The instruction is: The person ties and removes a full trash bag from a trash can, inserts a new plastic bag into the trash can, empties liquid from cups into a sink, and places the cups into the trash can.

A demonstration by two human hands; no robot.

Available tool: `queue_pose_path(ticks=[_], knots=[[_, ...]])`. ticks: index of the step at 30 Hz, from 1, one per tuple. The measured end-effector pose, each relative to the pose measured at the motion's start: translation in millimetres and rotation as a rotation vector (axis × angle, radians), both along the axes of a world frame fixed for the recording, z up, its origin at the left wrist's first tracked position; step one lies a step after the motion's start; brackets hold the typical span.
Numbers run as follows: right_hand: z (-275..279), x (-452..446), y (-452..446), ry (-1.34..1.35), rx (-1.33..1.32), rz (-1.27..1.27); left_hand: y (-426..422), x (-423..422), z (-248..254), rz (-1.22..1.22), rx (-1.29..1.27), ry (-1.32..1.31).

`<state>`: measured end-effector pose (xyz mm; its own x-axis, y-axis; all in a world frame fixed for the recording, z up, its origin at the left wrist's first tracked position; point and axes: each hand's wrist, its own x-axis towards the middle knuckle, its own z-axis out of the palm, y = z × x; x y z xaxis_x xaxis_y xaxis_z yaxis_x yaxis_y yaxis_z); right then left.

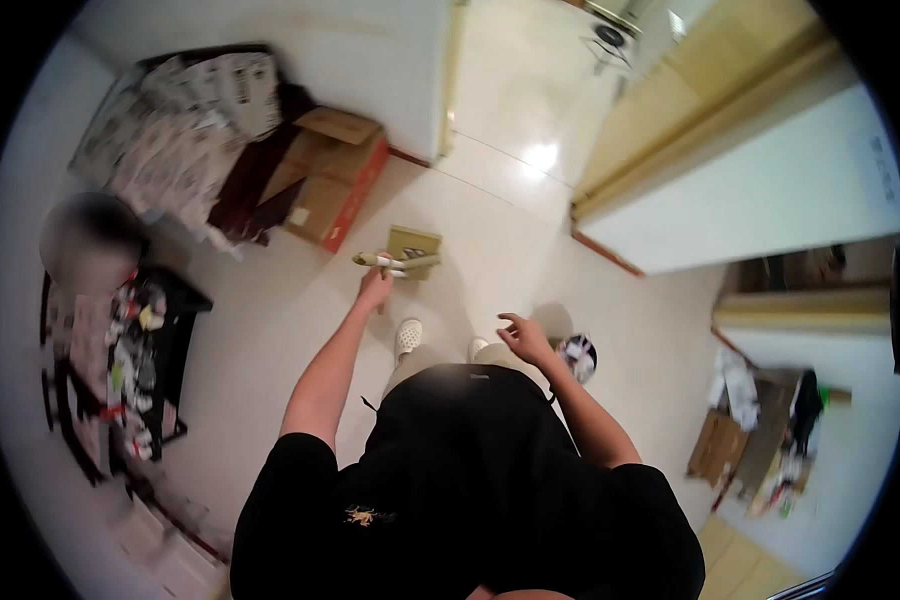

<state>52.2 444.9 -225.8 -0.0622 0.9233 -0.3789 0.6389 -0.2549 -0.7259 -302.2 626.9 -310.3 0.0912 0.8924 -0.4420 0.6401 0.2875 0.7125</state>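
My left hand (375, 286) is closed round the handle of an olive-green dustpan (415, 243), to the left of centre and in front of my body. Several pale, rod-like parts lie across the pan near my fingers, too small to make out. My right hand (522, 338) is held out above the floor with its fingers apart and nothing in it. Below and to the right of that hand stands a small bin (577, 357) with mixed contents.
An open cardboard box (328, 175) stands at the upper left beside a surface covered with papers (185, 140). A cluttered black rack (165, 350) is at the left. Door frames and a white wall (760, 190) stand at the right, with a cardboard box (717, 447) lower down.
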Motion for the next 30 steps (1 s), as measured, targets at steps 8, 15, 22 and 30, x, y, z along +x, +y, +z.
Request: queue_pose_path(ticks=[8,15,22,30], knots=[[6,-4,-161,-0.068,-0.255,-0.701,83,-31,-41,-0.283,0.109,0.045],[-5,-46,-272,-0.046,-0.401,-0.978,138,-65,-152,-0.310,-0.040,0.103],[-18,-67,-314,0.068,-0.384,-1.178,137,-63,-118,-0.180,-0.038,0.076],[-70,-30,-344,0.210,-0.242,-1.292,63,-54,-83,-0.133,0.218,0.510]])
